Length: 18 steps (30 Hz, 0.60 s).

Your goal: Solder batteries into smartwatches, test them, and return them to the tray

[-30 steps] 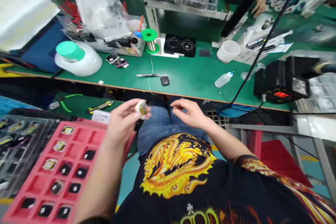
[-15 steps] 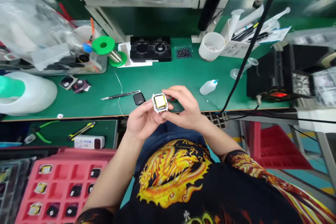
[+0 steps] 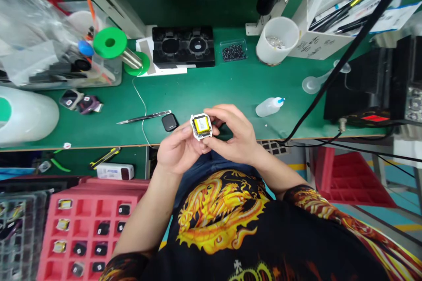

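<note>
**Small white square casing with a yellow-edged inside [image 3: 201, 126] held mid-frame**

We hold the casing over the front edge of the green worktop [image 3: 224, 88]: our left hand [image 3: 178, 151] grips its left side, thumb on the edge, and our right hand [image 3: 235, 136] pinches its right side between thumb and forefinger. Left of it lie a black rounded-square piece [image 3: 169, 122] and slim metal tweezers [image 3: 144, 117]; right, a translucent blue-tipped bottle [image 3: 268, 107]. A pink compartmented tray [image 3: 82, 208] sits lower left.
</note>
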Available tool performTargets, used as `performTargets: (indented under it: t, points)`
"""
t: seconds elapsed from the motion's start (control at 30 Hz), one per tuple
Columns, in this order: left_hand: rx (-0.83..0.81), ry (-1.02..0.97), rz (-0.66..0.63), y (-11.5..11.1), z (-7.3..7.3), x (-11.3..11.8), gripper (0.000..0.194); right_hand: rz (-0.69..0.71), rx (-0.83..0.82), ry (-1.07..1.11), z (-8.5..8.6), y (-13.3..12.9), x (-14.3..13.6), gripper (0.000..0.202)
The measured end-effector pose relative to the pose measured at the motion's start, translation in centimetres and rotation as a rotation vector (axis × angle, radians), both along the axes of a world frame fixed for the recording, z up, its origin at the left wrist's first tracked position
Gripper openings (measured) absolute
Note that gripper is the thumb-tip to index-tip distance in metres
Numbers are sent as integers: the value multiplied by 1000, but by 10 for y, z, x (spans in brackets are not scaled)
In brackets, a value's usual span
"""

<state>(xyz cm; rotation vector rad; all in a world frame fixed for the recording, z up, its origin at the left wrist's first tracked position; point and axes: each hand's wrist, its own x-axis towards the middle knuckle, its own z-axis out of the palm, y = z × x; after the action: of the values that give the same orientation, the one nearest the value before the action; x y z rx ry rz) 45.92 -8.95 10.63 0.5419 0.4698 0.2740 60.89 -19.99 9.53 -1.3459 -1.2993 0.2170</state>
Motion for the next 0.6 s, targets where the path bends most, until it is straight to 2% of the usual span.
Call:
performTargets:
  t: [0.2, 0.43, 0.6]
  points:
    - [15, 34, 24, -1, 2, 2, 21, -12, 11, -3, -3, 1, -1, 46]
    - [-11, 74, 31, -1, 7, 4, 36, -38, 4, -14, -6, 2, -1, 46]
    - [-7, 109, 57, -1, 7, 5, 38, -35, -10, 1, -6, 2, -2, 46]
